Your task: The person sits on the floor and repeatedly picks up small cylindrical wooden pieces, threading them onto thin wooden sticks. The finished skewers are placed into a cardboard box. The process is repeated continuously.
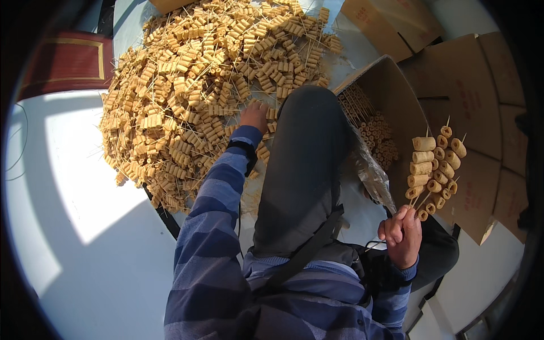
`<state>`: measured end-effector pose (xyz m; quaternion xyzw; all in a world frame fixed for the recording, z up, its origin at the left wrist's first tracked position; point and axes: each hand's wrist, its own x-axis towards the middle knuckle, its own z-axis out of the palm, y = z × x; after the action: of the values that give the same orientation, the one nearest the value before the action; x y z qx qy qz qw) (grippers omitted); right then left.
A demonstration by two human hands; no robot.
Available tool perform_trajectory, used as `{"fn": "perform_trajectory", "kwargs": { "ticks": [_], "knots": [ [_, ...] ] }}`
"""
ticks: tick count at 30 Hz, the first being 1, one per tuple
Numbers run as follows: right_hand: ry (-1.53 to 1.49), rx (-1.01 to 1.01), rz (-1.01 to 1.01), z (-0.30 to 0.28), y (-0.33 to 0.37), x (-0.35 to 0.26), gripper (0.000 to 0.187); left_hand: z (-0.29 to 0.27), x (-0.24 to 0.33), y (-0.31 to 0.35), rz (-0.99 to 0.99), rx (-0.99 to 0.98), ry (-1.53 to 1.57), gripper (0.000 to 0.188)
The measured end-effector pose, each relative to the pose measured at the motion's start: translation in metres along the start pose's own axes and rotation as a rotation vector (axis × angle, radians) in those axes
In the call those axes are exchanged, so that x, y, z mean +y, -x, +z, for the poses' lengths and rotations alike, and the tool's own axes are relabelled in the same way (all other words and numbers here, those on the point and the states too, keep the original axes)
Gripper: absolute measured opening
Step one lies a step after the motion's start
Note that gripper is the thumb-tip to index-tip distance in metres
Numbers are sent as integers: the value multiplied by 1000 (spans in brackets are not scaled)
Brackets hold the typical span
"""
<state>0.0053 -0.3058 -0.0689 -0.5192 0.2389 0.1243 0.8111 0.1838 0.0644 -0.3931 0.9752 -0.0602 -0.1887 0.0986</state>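
Observation:
A large heap of skewers (187, 96) threaded with short tan, hollow rolls spreads across the upper left. At the heap's near right side my left hand (255, 116) touches the skewers. Its fingers point down among them, so whether they grip one is hidden. On the right, my right hand (402, 233) is closed around the thin sticks of a few skewers (436, 164). Their rolls fan out above my fist, with pointed tips sticking out at the top. Beside my knee stands an open cardboard box (408, 107) holding neatly stacked skewers (374, 133).
Clear plastic film (371, 170) hangs over the box's near edge. My raised knee (306, 153) stands between the heap and the box. Flattened cardboard (470, 113) lies along the right, with another piece (391, 25) at the upper right. A dark red panel (68, 62) is at the far left.

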Motion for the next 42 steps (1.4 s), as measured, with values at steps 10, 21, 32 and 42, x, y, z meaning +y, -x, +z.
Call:
{"fn": "perform_trajectory", "kwargs": {
  "ticks": [10, 21, 32, 42],
  "knots": [
    [-22, 194, 225, -25, -3, -5, 34, 34, 17, -39, 52, -204, -369, 39],
    [-41, 87, 218, -17, -5, 3, 35, -93, -39, 24, -399, 115, 983, 32],
    [113, 36, -50, 8, 33, -1, 41, -292, 167, 175, 406, -225, 2057, 34],
    [171, 26, -134, -10, 84, 14, 37, -251, 317, 222, 346, -447, 2042, 57]
  ]
}}
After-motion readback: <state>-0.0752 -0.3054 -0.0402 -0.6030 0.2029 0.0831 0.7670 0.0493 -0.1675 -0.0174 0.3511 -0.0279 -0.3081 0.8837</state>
